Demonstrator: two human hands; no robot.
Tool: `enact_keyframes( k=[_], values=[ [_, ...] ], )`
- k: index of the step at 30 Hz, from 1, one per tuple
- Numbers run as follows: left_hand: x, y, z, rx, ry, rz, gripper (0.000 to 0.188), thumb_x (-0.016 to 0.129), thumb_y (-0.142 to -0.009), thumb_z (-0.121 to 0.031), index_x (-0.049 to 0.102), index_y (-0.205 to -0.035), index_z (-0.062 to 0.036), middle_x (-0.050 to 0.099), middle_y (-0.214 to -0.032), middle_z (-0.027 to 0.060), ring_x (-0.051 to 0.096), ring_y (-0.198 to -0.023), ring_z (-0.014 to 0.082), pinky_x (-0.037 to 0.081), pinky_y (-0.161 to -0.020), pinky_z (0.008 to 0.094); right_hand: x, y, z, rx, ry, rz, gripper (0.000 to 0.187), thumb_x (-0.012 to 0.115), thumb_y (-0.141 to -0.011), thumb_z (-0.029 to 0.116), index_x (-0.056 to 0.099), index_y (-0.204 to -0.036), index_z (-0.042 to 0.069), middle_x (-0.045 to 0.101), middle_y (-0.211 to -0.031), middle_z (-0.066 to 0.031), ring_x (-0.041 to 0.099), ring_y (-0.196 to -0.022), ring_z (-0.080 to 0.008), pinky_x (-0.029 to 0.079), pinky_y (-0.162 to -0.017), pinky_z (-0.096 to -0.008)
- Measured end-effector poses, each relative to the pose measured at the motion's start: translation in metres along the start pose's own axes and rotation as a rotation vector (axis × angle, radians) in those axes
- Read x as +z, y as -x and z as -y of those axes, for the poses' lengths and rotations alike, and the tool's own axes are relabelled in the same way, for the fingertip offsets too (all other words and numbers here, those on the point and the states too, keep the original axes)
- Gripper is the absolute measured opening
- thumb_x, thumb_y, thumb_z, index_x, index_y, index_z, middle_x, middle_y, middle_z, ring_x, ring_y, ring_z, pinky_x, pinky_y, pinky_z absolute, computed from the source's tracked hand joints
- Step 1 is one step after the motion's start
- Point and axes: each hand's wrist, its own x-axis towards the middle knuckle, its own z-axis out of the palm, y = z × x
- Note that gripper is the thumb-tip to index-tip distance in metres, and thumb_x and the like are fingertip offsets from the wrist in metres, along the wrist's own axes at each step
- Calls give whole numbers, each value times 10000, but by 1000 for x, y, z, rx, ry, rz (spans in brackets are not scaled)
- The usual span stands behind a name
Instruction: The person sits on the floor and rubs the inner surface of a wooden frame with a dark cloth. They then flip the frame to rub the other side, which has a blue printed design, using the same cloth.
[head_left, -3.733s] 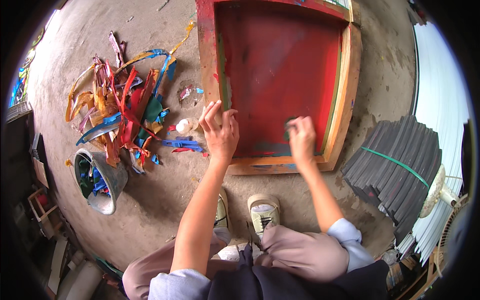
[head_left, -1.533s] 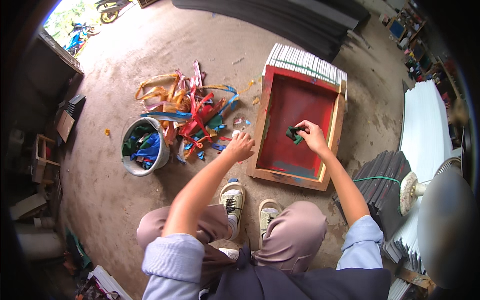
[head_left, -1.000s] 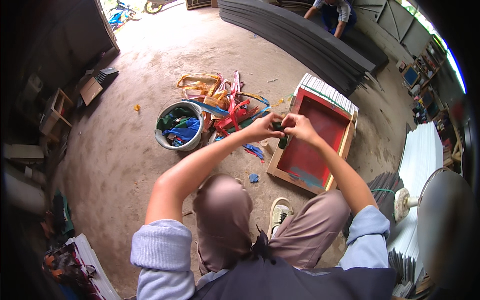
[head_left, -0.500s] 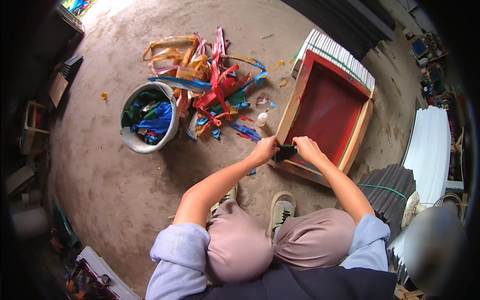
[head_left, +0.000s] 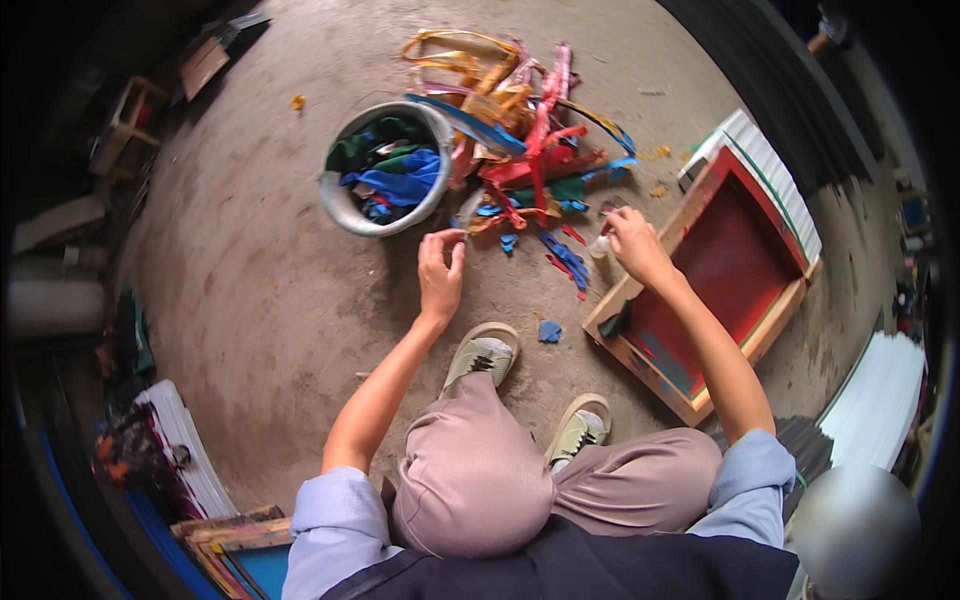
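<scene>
My left hand (head_left: 440,272) is raised over the floor just below the bucket (head_left: 333,205), its fingers loosely bent and apart, with nothing visible in them. My right hand (head_left: 640,248) reaches over the left side of a wooden screen frame (head_left: 765,340) with red mesh (head_left: 725,270). Its curved, parted fingers are at the top of a small bottle (head_left: 600,246) with a pale top; whether they touch it is hard to see. A dark green scrap (head_left: 615,320) lies on the frame's near left corner. Blue and green cloth pieces (head_left: 405,180) fill the bucket.
Tangled red, orange and blue plastic strips (head_left: 530,150) lie beside the bucket. Blue scraps (head_left: 549,331) are near my shoes (head_left: 482,352). White slats (head_left: 745,150) lie beneath the frame's far end; more white strips (head_left: 875,390) stand at right. Stacked boards (head_left: 180,430) are at left.
Both hands have let go of the dark green scrap, which now rests on the frame's corner. My left hand has moved left toward the bucket, my right to the bottle. The view has shifted.
</scene>
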Motion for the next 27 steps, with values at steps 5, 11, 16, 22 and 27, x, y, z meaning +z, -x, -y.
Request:
enact_keyframes(
  k=[5,11,16,22,27],
  values=[
    [-80,-50,13,292,-598,19,590,751,-784,-161,487,-1306,-83,448,-1327,97,383,-1306,293,290,-1112,452,27,-61,101,-328,30,199,160,587,-868,157,643,-973,50,615,-1007,-135,571,-1022,-320,469,-854,-454],
    [-96,-64,72,269,-838,315,365,755,-775,-209,613,-1105,-145,587,-1037,25,553,-1117,212,170,-1174,562,55,-88,162,-459,45,183,142,569,-863,140,640,-954,59,623,-988,-119,579,-1018,-303,469,-857,-447],
    [-90,-47,85,443,-601,204,297,760,-753,-179,619,-1011,-135,557,-926,30,579,-977,217,222,-1158,512,65,-90,142,-354,-105,149,120,595,-867,127,637,-934,38,619,-968,-130,574,-997,-316,475,-880,-428],
    [-83,10,65,406,-541,273,316,750,-758,-153,622,-1046,-136,546,-925,27,564,-972,207,238,-1139,473,76,-101,150,-332,-187,-72,195,702,-822,145,640,-976,41,599,-968,-105,542,-1013,-294,457,-898,-407],
    [-89,12,56,395,-511,316,388,749,-778,-171,609,-1138,-140,580,-974,23,572,-1028,205,241,-1133,458,118,-116,172,-332,227,-102,284,796,-711,245,662,-920,108,592,-968,-67,536,-1028,-251,426,-872,-394]
  ],
)
